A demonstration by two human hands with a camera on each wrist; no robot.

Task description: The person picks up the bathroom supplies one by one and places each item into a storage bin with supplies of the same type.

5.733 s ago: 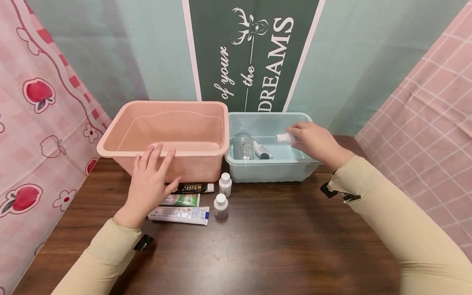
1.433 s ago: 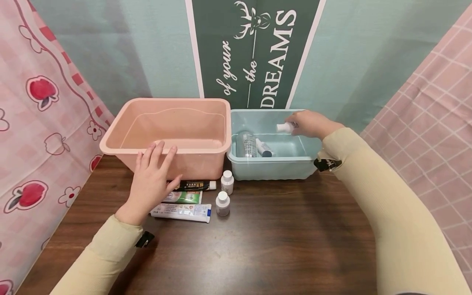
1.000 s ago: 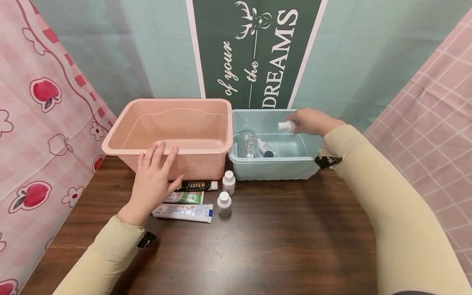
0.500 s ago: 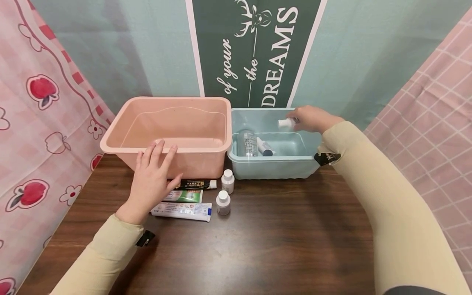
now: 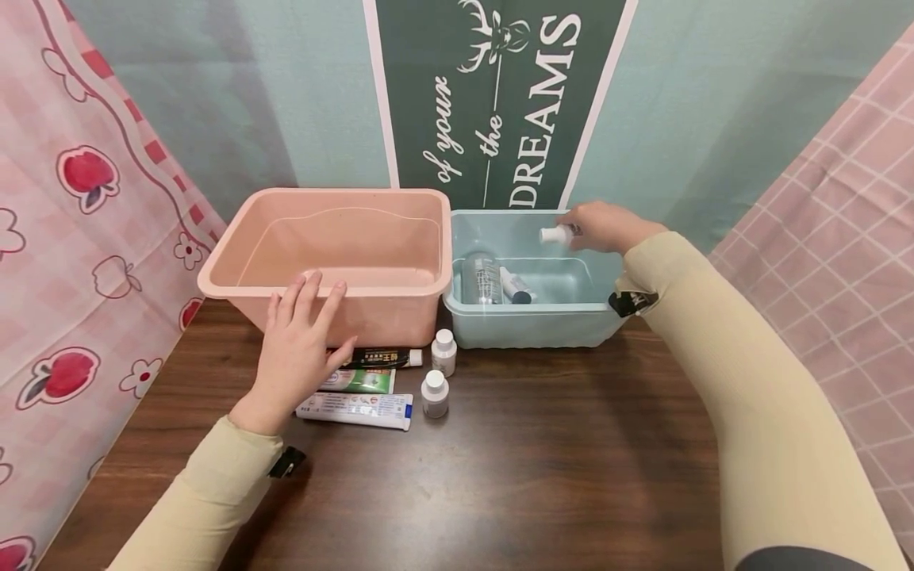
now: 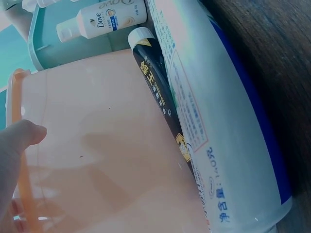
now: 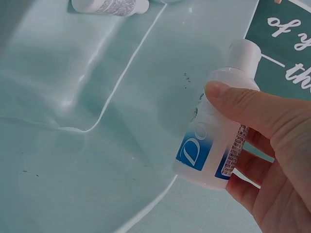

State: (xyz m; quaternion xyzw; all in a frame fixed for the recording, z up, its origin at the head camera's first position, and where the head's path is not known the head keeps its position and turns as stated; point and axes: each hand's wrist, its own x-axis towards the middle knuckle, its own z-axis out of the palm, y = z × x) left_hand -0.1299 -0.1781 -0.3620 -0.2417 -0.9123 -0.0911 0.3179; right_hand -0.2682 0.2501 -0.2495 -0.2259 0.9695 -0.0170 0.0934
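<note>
My right hand [image 5: 607,226] grips a small white Dove bottle [image 7: 209,131] over the right part of the blue plastic bin [image 5: 535,327], thumb on its front, fingers behind. The bottle is tilted, its white cap pointing left in the head view. Below, inside that bin, lie a clear bottle [image 5: 482,277] and a smaller white bottle with a dark end [image 5: 516,285]. My left hand [image 5: 296,349] rests on the front rim of the pink bin [image 5: 378,317], fingers fairly straight and spread; it holds nothing loose.
In front of the pink bin lie a black tube [image 5: 382,358], a green-and-white tube [image 5: 371,381] and a white tube [image 5: 357,410], partly behind my left hand. Two white-capped bottles, one rear [image 5: 443,354] and one front [image 5: 435,395], stand beside them. Curtains hang behind and at both sides.
Compared with the earliest frame, my right hand and the Dove bottle are a little higher and farther back over the blue bin. Over the last second they barely move. My left hand stays put.
</note>
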